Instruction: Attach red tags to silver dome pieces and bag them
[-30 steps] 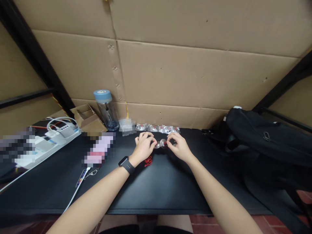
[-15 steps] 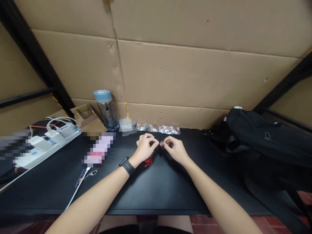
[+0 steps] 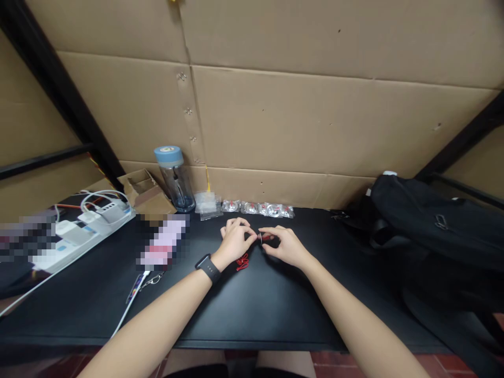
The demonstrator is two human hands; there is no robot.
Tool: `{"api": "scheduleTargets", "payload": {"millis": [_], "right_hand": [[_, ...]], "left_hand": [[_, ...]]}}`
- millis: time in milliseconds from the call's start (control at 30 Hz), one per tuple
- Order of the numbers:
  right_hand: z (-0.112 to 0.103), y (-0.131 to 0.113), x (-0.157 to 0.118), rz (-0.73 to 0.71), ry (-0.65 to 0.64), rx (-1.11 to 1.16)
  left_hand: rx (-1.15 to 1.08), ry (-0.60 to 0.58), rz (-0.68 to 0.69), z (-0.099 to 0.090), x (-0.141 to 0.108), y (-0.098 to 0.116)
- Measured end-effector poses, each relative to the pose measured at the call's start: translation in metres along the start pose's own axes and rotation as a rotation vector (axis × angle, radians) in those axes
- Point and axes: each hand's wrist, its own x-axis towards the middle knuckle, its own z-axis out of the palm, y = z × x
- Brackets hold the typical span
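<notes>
Over the middle of the black table (image 3: pixel 252 310), a small round item with a red cord (image 3: pixel 260 238) is between my two hands. My left hand (image 3: pixel 236 240), with a dark watch on its wrist, pinches the item's left side between thumb and forefinger. From the right, my right hand (image 3: pixel 285 245) holds its edge with thumb and fingertips, the fingers bent around a gap. A looped red cord (image 3: pixel 242 261) lies on the table just below my left hand. The item is too small to make out in detail.
Behind my hands lie several silver items in clear wrappers (image 3: pixel 252 208) and clear bags (image 3: pixel 208 203). Leftward are a blue-lidded bottle (image 3: pixel 175 181), cardboard box (image 3: pixel 147 194), blurred phone (image 3: pixel 165 241) with a white cable, and power strip (image 3: pixel 82 231). A black backpack (image 3: pixel 444 231) fills the right.
My right hand's fingers have spread wider around the small item, and more red shows between them. The whole view has shifted slightly.
</notes>
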Motion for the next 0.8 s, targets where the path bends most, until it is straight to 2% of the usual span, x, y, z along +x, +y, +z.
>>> {"api": "scheduleTargets", "payload": {"millis": [133, 400, 600, 700, 767, 800], "right_hand": [[0.0, 0.003, 0.002, 0.003, -0.02, 0.024], [0.005, -0.001, 0.005, 0.006, 0.056, 0.005], [0.007, -0.013, 0.004, 0.02, 0.07, -0.014], [0.007, -0.021, 0.005, 0.025, 0.112, -0.042], [0.006, -0.023, 0.006, 0.035, 0.128, -0.035], [0.005, -0.023, 0.006, 0.041, 0.132, -0.026]], "left_hand": [[0.003, -0.006, 0.001, 0.0, 0.0, 0.0], [-0.009, -0.03, 0.015, -0.002, 0.001, -0.001], [0.009, -0.037, 0.029, -0.003, 0.001, 0.003], [0.058, -0.089, 0.103, -0.011, 0.004, -0.005], [0.146, -0.135, 0.184, -0.022, 0.007, -0.017], [0.212, -0.108, 0.167, -0.029, 0.009, -0.025]]}}
